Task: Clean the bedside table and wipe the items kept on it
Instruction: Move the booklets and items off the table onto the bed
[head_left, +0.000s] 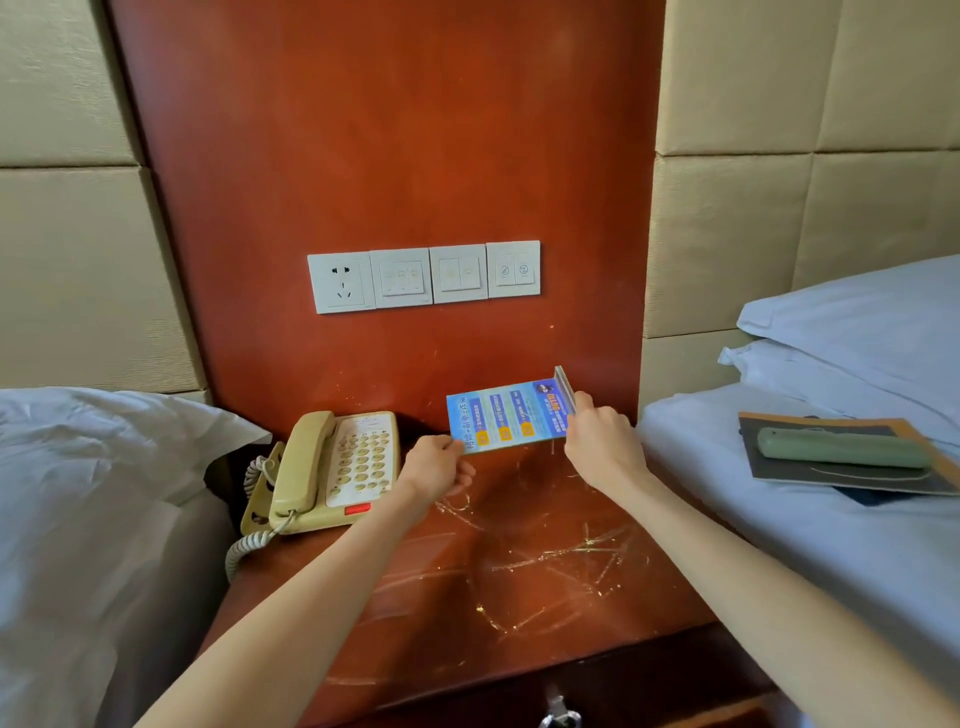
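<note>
Gripping the blue sign card (506, 415) at opposite ends, the left hand (439, 465) and right hand (602, 441) are holding it above the scratched surface (519, 571) (telephone (332, 467) alongside).

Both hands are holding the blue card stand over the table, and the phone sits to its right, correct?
Not quite. Both hands, left and right, do hold the blue card stand over the table, but the phone sits to its left, not its right. The head view shows this.
</note>
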